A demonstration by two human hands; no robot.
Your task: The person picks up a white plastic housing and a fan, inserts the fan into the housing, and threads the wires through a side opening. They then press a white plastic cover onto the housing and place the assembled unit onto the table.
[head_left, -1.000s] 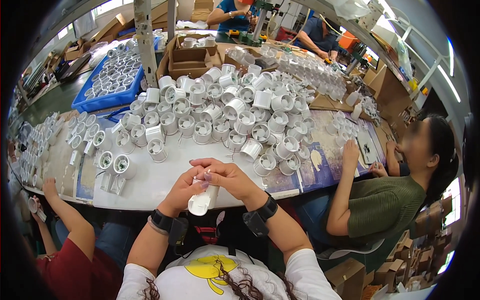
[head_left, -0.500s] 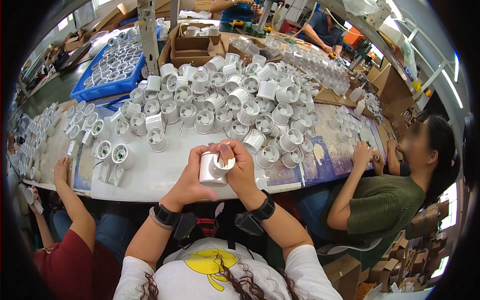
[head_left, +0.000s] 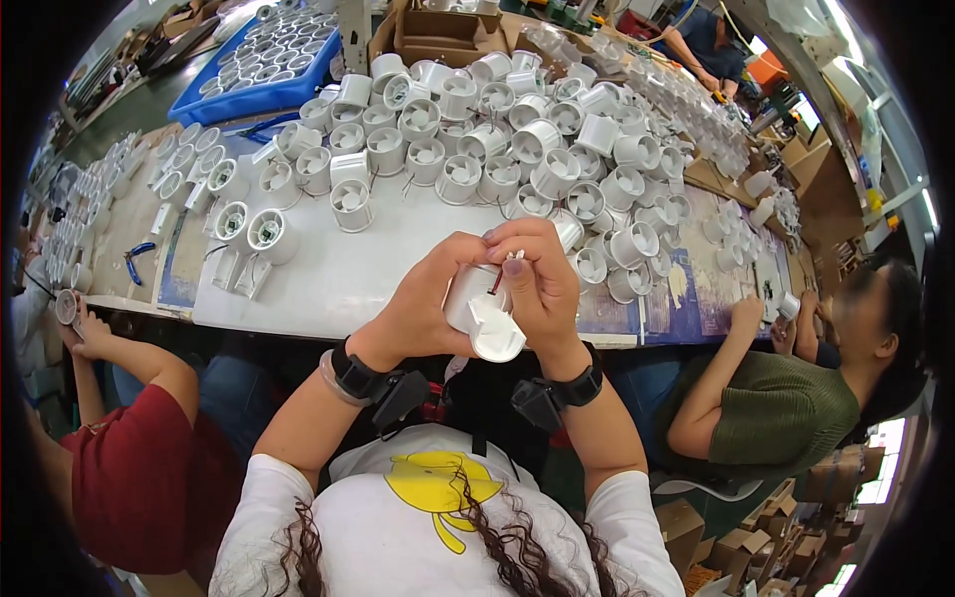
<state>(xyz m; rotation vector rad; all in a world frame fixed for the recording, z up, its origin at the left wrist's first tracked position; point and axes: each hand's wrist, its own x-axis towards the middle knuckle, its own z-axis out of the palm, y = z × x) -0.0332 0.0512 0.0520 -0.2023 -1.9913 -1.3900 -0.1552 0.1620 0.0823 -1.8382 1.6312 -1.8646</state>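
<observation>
A white plastic fan housing (head_left: 495, 336) with a short side spout is in both my hands, above the table's near edge. My left hand (head_left: 423, 298) wraps round the housing's left side. My right hand (head_left: 542, 284) closes on its right side, the thumb against a thin dark-red wire (head_left: 495, 283). The wire ends in a small white connector (head_left: 515, 256) by the right fingertips. Beyond my hands lies a big heap of white round fan units (head_left: 458, 179), many showing blades inside. The inside of the held housing is mostly hidden by my fingers.
Two finished-looking units with square stems (head_left: 267, 231) lie at left, near blue-handled pliers (head_left: 138, 261). A blue crate (head_left: 244, 95) of round parts and a cardboard box (head_left: 443, 38) stand behind. Co-workers sit on both sides, one in red (head_left: 149, 473), one in green (head_left: 766, 408).
My hands have turned the housing so its spout points toward me, and the wire shows clearly. The view has tilted lower. At left, the co-worker's hand has left the table, and pliers now show.
</observation>
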